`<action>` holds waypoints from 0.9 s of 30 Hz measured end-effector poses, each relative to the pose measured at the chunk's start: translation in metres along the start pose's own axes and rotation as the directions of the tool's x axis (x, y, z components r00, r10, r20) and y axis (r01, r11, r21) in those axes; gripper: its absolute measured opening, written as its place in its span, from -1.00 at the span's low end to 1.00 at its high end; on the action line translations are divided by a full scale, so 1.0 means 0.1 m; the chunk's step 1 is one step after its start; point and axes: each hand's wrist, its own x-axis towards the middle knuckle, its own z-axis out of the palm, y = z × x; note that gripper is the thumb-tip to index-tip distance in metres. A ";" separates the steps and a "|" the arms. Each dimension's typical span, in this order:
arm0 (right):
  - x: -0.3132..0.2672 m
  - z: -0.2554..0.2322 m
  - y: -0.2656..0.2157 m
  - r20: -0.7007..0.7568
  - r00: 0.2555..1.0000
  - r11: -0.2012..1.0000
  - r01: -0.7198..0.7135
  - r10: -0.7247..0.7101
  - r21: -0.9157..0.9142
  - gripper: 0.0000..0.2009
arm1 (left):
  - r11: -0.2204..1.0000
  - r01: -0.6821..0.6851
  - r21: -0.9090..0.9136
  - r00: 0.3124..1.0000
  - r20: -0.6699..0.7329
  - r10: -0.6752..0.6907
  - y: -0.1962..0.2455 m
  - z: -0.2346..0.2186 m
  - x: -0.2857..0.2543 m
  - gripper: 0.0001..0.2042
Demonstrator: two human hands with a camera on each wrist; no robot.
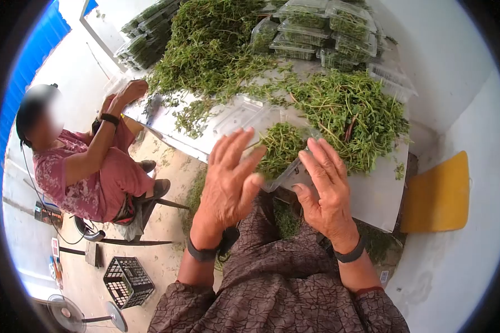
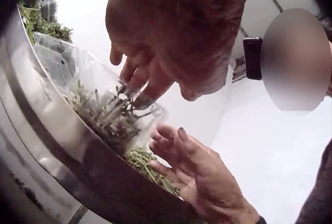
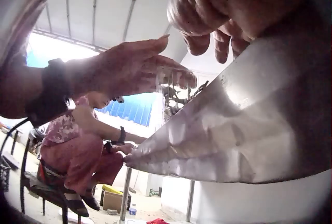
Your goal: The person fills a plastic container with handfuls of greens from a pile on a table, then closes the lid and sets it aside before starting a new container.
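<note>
A clear plastic clamshell box (image 1: 288, 176) stands at the table's near edge, filled with leafy green stems (image 1: 280, 147). My left hand (image 1: 228, 180) is on its left side, fingers straight and spread slightly, fingertips over the greens. On the other side is my right hand (image 1: 326, 194), its straight fingertips right at the box's rim. The left wrist view shows the packed box (image 2: 111, 112) between both hands, with its lid (image 2: 59, 60) folded back. In the right wrist view, the left hand (image 3: 124, 68) overlaps the box wall and neither hand's fingers curl round anything.
Loose greens (image 1: 353, 119) are heaped to the right, with a larger pile (image 1: 205, 50) at the back. Filled boxes (image 1: 322, 30) are stacked behind. Another person (image 1: 89, 166) sits at the left. A yellow board (image 1: 436, 194) leans right; a black crate (image 1: 129, 282) lies on the floor.
</note>
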 end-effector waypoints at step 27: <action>0.18 -0.54 -0.07 -0.124 0.989 0.962 -0.109 0.080 -0.249 -0.67 | 0.992 0.080 -0.095 0.995 -0.053 -0.085 -0.16 0.01 -0.32 -0.50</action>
